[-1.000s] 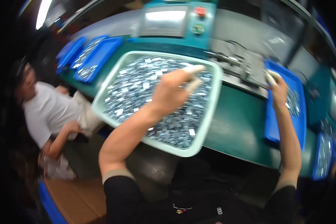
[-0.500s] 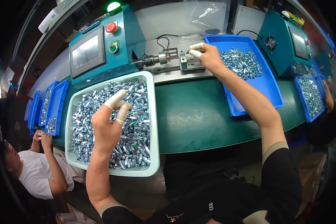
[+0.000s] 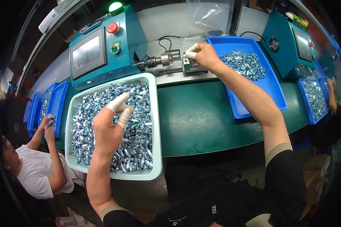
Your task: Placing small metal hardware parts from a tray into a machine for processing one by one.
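Note:
My right hand (image 3: pixel 205 56), with pale finger cots on thumb and forefinger, pinches at the top of a metal clamping fixture (image 3: pixel 193 65). A small shiny long hex nut is between these fingertips, mostly hidden by them now. Left of the fixture, a round chuck (image 3: pixel 165 59) on a spindle points toward it. My left hand (image 3: pixel 109 128), also in finger cots, hovers over a pale green plastic basket (image 3: pixel 156 113) heaped with silvery long hex nuts (image 3: pixel 136 151). Its thumb and forefinger are apart, and I see nothing between them.
A teal machine cabinet (image 3: pixel 134 34) with screen and red button stands behind the basket. Right of the fixture, a blue tray (image 3: pixel 259 96) holds more metal parts (image 3: pixel 246 66). Another teal machine (image 3: pixel 282 41) is at far right. A co-worker (image 3: pixel 38 170) in white handles parts at far left.
My right hand has moved slightly left, bringing its fingertips onto the fixture's top. My left hand has barely moved. The co-worker's hands have shifted toward their blue tray.

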Demonstrator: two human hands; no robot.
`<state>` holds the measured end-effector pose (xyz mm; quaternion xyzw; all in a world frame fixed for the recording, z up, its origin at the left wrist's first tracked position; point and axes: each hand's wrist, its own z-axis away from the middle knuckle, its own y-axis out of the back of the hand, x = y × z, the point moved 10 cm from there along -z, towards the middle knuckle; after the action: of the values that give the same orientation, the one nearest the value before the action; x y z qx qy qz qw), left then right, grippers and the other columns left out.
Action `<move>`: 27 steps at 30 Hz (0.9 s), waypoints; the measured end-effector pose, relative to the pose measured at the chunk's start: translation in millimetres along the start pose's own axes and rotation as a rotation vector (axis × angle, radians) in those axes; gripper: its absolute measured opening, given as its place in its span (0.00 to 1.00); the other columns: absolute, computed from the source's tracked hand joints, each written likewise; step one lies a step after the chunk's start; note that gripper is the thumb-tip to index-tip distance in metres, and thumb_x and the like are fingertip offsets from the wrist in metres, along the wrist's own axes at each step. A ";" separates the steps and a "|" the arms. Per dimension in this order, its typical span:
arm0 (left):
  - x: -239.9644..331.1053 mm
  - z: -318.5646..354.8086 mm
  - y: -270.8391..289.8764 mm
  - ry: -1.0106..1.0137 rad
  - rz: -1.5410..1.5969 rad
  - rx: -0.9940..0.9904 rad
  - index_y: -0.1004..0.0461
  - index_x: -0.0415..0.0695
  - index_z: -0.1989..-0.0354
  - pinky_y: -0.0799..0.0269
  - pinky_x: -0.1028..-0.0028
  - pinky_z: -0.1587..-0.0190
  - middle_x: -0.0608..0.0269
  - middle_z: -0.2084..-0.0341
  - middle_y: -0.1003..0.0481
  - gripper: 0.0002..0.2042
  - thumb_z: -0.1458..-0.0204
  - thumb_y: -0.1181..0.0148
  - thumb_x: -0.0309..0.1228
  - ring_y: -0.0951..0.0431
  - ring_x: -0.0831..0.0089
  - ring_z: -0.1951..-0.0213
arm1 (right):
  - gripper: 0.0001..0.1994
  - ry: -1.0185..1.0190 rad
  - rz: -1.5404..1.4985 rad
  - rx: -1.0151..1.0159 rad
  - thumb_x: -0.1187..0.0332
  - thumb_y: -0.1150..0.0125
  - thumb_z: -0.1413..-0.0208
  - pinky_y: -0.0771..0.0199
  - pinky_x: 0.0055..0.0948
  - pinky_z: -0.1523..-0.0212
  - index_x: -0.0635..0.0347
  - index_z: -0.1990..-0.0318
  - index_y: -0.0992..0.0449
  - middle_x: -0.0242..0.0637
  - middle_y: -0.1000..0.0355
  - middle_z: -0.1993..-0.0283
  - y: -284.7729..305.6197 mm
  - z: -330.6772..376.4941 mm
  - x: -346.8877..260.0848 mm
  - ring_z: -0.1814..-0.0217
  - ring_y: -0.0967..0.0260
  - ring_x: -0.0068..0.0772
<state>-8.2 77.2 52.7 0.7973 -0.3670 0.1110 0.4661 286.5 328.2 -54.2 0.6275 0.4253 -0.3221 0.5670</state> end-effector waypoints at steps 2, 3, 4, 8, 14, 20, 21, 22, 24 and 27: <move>0.1 0.0 -0.2 0.001 -0.002 -0.006 0.20 0.40 0.42 0.20 0.71 0.57 0.56 0.66 0.15 0.18 0.42 0.31 0.22 0.15 0.69 0.63 | 0.11 -0.003 0.035 -0.009 0.63 0.24 0.43 0.32 0.25 0.74 0.61 0.59 0.14 0.31 0.22 0.72 -0.6 -0.5 -1.4 0.74 0.32 0.18; 0.1 0.0 -0.8 0.001 -0.005 -0.012 0.20 0.40 0.42 0.20 0.71 0.57 0.56 0.66 0.16 0.18 0.42 0.31 0.22 0.15 0.69 0.63 | 0.11 0.005 0.077 0.003 0.63 0.24 0.43 0.31 0.25 0.73 0.61 0.60 0.14 0.31 0.22 0.72 0.4 -0.2 -3.0 0.74 0.31 0.18; 0.5 0.3 -0.7 0.001 -0.004 -0.012 0.20 0.40 0.42 0.20 0.71 0.57 0.56 0.66 0.16 0.18 0.42 0.31 0.22 0.15 0.69 0.63 | 0.11 0.014 0.120 0.015 0.64 0.24 0.44 0.31 0.26 0.73 0.61 0.61 0.15 0.31 0.22 0.71 1.1 0.3 -4.7 0.74 0.31 0.18; 0.9 1.2 -1.8 0.004 0.015 -0.010 0.20 0.40 0.42 0.21 0.71 0.57 0.55 0.66 0.16 0.18 0.42 0.31 0.23 0.15 0.69 0.64 | 0.11 -0.057 0.048 -0.002 0.64 0.23 0.45 0.31 0.26 0.73 0.62 0.63 0.16 0.31 0.22 0.72 -3.1 -4.8 -1.1 0.74 0.31 0.20; 2.5 0.9 -3.3 0.008 0.000 -0.040 0.21 0.39 0.41 0.21 0.70 0.54 0.56 0.66 0.15 0.18 0.40 0.33 0.24 0.15 0.70 0.62 | 0.13 -0.353 -0.152 -0.043 0.67 0.25 0.45 0.26 0.23 0.74 0.63 0.57 0.20 0.35 0.23 0.65 -17.9 -0.7 21.9 0.70 0.28 0.23; 5.6 2.1 0.9 0.001 0.022 -0.014 0.20 0.41 0.41 0.21 0.70 0.57 0.56 0.66 0.16 0.18 0.41 0.32 0.23 0.15 0.69 0.64 | 0.12 -0.313 -0.222 0.022 0.69 0.27 0.45 0.29 0.29 0.77 0.65 0.59 0.22 0.38 0.24 0.68 -16.5 3.6 23.3 0.74 0.30 0.28; 5.3 1.9 0.4 0.009 0.029 -0.022 0.20 0.41 0.41 0.21 0.70 0.57 0.56 0.66 0.16 0.19 0.41 0.32 0.23 0.15 0.69 0.64 | 0.12 -0.305 -0.181 -0.009 0.67 0.29 0.41 0.26 0.27 0.73 0.65 0.56 0.22 0.38 0.22 0.64 -16.8 3.2 25.3 0.69 0.27 0.27; 5.1 1.9 0.8 0.010 0.030 -0.020 0.20 0.41 0.41 0.21 0.70 0.57 0.56 0.66 0.16 0.19 0.41 0.32 0.23 0.15 0.69 0.64 | 0.13 -0.297 -0.139 -0.043 0.66 0.31 0.38 0.24 0.25 0.70 0.64 0.52 0.21 0.38 0.20 0.59 -17.9 3.5 24.5 0.64 0.24 0.25; 6.0 2.0 0.8 -0.002 0.031 -0.020 0.20 0.42 0.40 0.21 0.70 0.56 0.57 0.66 0.16 0.19 0.41 0.32 0.22 0.15 0.69 0.63 | 0.14 -0.276 -0.138 -0.033 0.65 0.32 0.38 0.23 0.26 0.68 0.65 0.50 0.22 0.39 0.20 0.58 -17.2 7.2 25.0 0.63 0.24 0.26; 7.7 2.5 2.4 -0.004 0.023 -0.022 0.20 0.41 0.41 0.21 0.70 0.56 0.56 0.66 0.16 0.19 0.42 0.32 0.22 0.15 0.69 0.63 | 0.16 -0.143 -0.118 0.039 0.65 0.32 0.37 0.23 0.27 0.64 0.66 0.47 0.22 0.40 0.19 0.56 -11.1 14.4 20.4 0.60 0.23 0.28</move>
<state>-4.8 70.7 56.9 0.7880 -0.3785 0.1107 0.4728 286.4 317.5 -79.3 0.5877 0.4138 -0.4068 0.5638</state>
